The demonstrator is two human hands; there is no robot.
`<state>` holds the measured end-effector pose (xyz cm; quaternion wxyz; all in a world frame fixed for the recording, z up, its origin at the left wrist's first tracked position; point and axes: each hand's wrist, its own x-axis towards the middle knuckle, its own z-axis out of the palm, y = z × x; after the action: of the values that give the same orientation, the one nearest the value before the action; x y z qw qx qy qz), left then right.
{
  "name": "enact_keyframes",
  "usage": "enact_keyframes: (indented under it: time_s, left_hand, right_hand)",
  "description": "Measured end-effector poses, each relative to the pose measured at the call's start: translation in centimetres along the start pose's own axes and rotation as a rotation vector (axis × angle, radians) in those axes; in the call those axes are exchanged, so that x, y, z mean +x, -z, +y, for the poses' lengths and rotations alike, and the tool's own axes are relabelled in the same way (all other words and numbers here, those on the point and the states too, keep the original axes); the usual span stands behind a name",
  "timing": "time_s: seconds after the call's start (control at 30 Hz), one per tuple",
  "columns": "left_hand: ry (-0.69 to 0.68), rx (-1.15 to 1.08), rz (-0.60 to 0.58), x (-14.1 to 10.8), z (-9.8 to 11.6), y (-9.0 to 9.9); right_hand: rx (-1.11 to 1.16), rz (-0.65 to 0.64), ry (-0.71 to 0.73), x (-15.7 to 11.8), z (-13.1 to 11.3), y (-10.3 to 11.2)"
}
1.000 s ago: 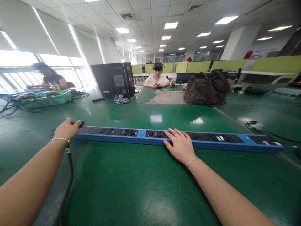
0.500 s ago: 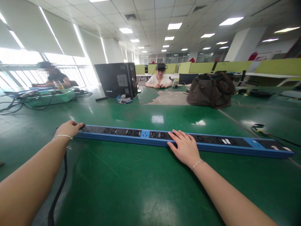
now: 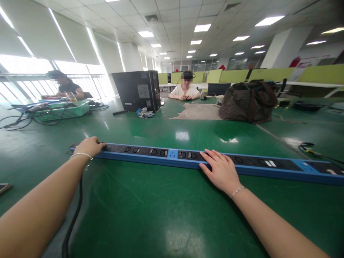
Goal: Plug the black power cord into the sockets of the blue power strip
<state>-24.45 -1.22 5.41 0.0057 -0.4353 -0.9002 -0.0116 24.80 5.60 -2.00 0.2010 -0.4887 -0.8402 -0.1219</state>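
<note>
A long blue power strip [image 3: 150, 161] with black socket panels lies across the green table. My left hand [image 3: 88, 147] is closed at the strip's left end, thumb and fingers round a black plug [image 3: 102, 144] that shows only in part at the fingertips. Below that wrist a black cord [image 3: 77, 204] runs down toward the near edge of view; its upper end is hidden by the hand. Right of the strip's middle, my right hand [image 3: 219, 168] lies flat on the sockets with its fingers stretched out and its thumb at the front edge.
Farther back on the green table [image 3: 150, 215] stand a black computer case [image 3: 134, 91], gloves [image 3: 145, 113], a brown bag [image 3: 245, 102] and a green basket [image 3: 63, 111] with cables. One person [image 3: 185, 89] sits opposite, another [image 3: 67, 86] at far left. A phone-like object [image 3: 4, 188] lies left.
The view has shifted slightly, so hands and strip appear farther right. Less of the black plug shows at my left fingertips. My right hand stays flat on the strip.
</note>
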Motion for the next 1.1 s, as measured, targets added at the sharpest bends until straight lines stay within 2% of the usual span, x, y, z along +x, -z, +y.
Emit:
enact_keyframes:
  time_s: [0.5, 0.8, 1.1]
  left_hand:
    - [0.043, -0.058, -0.03, -1.1, 0.1, -0.7]
    - [0.028, -0.034, -0.088, -0.5, -0.2, -0.4]
    - [0.064, -0.023, -0.066, -0.9, 0.2, -0.7]
  right_hand:
    - [-0.006, 0.008, 0.007, 0.0, 0.2, -0.3]
    - [-0.031, -0.007, 0.001, 0.0, 0.2, -0.1]
    - [-0.04, -0.003, 0.013, -0.1, 0.3, -0.2]
